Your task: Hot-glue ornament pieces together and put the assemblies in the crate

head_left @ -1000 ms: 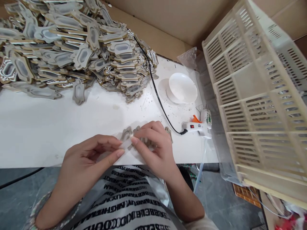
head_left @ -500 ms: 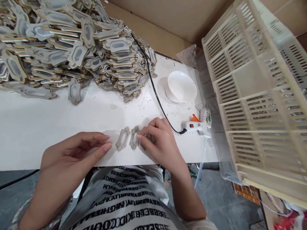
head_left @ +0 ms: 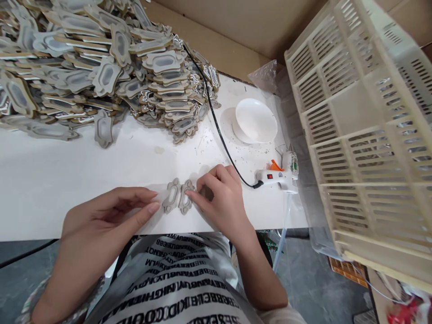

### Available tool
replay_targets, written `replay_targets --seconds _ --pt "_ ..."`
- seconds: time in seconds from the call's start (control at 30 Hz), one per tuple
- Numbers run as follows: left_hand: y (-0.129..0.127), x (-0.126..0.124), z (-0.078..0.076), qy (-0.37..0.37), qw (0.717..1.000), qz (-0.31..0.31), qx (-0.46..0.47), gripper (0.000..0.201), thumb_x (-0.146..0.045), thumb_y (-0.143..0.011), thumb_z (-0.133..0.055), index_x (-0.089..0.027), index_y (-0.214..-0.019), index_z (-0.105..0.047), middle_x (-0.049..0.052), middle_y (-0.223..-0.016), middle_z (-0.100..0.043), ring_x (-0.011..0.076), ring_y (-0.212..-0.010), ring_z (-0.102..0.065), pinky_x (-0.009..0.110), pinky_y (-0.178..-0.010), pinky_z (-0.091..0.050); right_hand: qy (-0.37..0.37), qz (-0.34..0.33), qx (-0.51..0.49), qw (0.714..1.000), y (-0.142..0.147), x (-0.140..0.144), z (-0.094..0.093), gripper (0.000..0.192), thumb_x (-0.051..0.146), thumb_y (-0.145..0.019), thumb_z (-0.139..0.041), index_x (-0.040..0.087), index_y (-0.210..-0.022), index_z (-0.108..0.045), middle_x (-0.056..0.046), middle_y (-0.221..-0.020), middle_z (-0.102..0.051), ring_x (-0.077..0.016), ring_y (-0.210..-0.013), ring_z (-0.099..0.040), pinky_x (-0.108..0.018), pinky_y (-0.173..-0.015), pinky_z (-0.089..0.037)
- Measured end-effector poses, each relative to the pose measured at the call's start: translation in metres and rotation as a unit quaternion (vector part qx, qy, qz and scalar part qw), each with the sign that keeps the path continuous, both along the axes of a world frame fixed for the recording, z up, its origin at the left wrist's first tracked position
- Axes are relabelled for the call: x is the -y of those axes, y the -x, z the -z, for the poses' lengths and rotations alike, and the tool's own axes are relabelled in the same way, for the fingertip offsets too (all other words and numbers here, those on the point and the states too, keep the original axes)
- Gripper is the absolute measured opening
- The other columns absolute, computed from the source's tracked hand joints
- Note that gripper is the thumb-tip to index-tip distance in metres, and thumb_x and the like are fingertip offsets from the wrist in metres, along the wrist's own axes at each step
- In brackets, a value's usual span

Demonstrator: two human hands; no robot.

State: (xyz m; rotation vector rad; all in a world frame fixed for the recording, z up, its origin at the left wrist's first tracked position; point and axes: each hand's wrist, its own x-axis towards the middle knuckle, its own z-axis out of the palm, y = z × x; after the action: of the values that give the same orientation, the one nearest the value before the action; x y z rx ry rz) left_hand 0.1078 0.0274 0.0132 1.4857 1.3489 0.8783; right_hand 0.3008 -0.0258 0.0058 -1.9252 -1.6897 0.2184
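My left hand (head_left: 111,220) rests open at the table (head_left: 50,180) edge, fingertips beside two flat frame pieces (head_left: 177,202). My right hand (head_left: 219,198) pinches the right piece. Farther off lie a glue gun (head_left: 276,179), a bowl (head_left: 256,120) and a heap of frames (head_left: 101,67).

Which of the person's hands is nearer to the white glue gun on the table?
Right. The right hand lies just left of the glue gun; the left hand is farther left, beyond two flat frame pieces.

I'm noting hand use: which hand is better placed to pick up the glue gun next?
Probably the right hand: it rests beside the two cutout pieces, closer to the glue gun on its right. The left hand lies farther away.
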Motion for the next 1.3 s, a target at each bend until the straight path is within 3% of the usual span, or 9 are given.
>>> replay_targets --seconds 0.17,0.37,0.47,0.6,0.8,0.93,1.07,1.17,1.3 --pt "-0.006 -0.002 -0.004 0.014 0.999 0.034 0.002 0.011 -0.034 -0.065 -0.082 -0.029 -0.073 -0.077 0.000 -0.068 -0.074 0.0143 -0.056 -0.068 0.018 -0.056 -0.061 -0.060 0.015 -0.070 0.996 0.004 0.006 -0.007 0.014 0.024 -0.094 -0.063 0.022 -0.080 -0.064 -0.001 -0.076 -0.059 -0.0182 -0.075 -0.051 -0.034 -0.072 -0.043" --pt "-0.004 -0.006 0.004 0.002 0.996 -0.080 0.038 0.022 -0.030 -0.063 -0.087 -0.030 -0.082 -0.077 0.000 -0.076 -0.075 0.0124 -0.062 -0.067 0.015 -0.052 -0.057 -0.099 -0.038 -0.065 0.992 0.019 0.017 -0.012 0.009 0.021 -0.095 -0.062 0.022 -0.086 -0.066 -0.003 -0.078 -0.063 -0.0192 -0.077 -0.053 -0.035 -0.071 -0.046" --pt "-0.001 -0.010 0.007 -0.011 0.991 -0.120 0.053 0.029 -0.030 -0.060 -0.090 -0.025 -0.085 -0.077 0.000 -0.079 -0.075 0.0090 -0.063 -0.067 0.010 -0.055 -0.055 -0.105 -0.102 -0.036 0.989 0.030 0.024 -0.009 0.009 0.022 -0.094 -0.062 0.023 -0.086 -0.067 -0.002 -0.081 -0.069 -0.0189 -0.078 -0.055 -0.035 -0.070 -0.047" --pt "0.000 -0.016 0.003 -0.025 0.987 -0.135 0.088 0.029 -0.025 -0.058 -0.089 -0.020 -0.084 -0.077 0.000 -0.079 -0.075 0.0080 -0.065 -0.067 0.009 -0.060 -0.055 -0.115 -0.111 0.017 0.987 0.045 0.031 -0.002 0.009 0.015 -0.090 -0.065 0.023 -0.090 -0.070 0.000 -0.083 -0.073 -0.0176 -0.076 -0.055 -0.034 -0.067 -0.045" --pt "-0.001 -0.017 -0.003 -0.032 0.985 -0.149 0.083 0.028 -0.025 -0.058 -0.086 -0.019 -0.083 -0.077 0.001 -0.078 -0.075 0.0066 -0.064 -0.066 0.007 -0.058 -0.052 -0.172 -0.201 0.118 0.957 0.069 0.025 0.010 0.019 0.022 -0.096 -0.057 0.019 -0.102 -0.075 0.002 -0.100 -0.075 -0.0153 -0.080 -0.051 -0.034 -0.056 -0.038" --pt "0.000 -0.015 -0.005 -0.021 0.985 -0.159 0.071 0.028 -0.026 -0.056 -0.086 -0.020 -0.082 -0.076 0.001 -0.078 -0.075 0.0074 -0.063 -0.065 0.008 -0.056 -0.051 -0.189 -0.212 0.142 0.948 0.081 0.019 0.023 0.022 0.019 -0.096 -0.054 0.022 -0.088 -0.075 0.001 -0.100 -0.074 -0.0149 -0.078 -0.050 -0.033 -0.053 -0.036" --pt "0.001 -0.014 -0.007 -0.019 0.986 -0.152 0.059 0.027 -0.025 -0.057 -0.086 -0.020 -0.082 -0.076 0.001 -0.078 -0.075 0.0093 -0.064 -0.065 0.010 -0.053 -0.050 -0.204 -0.232 0.125 0.943 0.085 0.019 0.027 0.028 0.015 -0.094 -0.053 0.023 -0.073 -0.070 0.000 -0.085 -0.071 -0.0146 -0.072 -0.051 -0.033 -0.050 -0.033" --pt "0.004 -0.015 -0.008 -0.012 0.986 -0.155 0.063 0.027 -0.026 -0.056 -0.086 -0.021 -0.081 -0.076 0.001 -0.078 -0.075 0.0087 -0.063 -0.064 0.010 -0.051 -0.049 -0.168 -0.253 0.098 0.948 0.078 0.021 0.021 0.023 0.016 -0.096 -0.054 0.024 -0.082 -0.071 0.001 -0.083 -0.073 -0.0135 -0.067 -0.054 -0.034 -0.051 -0.035" --pt "0.009 -0.015 -0.001 -0.023 0.985 -0.154 0.074 0.030 -0.026 -0.056 -0.088 -0.021 -0.084 -0.077 0.001 -0.080 -0.075 0.0083 -0.065 -0.065 0.009 -0.058 -0.053 -0.166 -0.175 -0.042 0.970 0.054 0.020 0.005 0.017 0.015 -0.098 -0.055 0.024 -0.098 -0.069 0.002 -0.090 -0.078 -0.0140 -0.080 -0.065 -0.033 -0.067 -0.048"
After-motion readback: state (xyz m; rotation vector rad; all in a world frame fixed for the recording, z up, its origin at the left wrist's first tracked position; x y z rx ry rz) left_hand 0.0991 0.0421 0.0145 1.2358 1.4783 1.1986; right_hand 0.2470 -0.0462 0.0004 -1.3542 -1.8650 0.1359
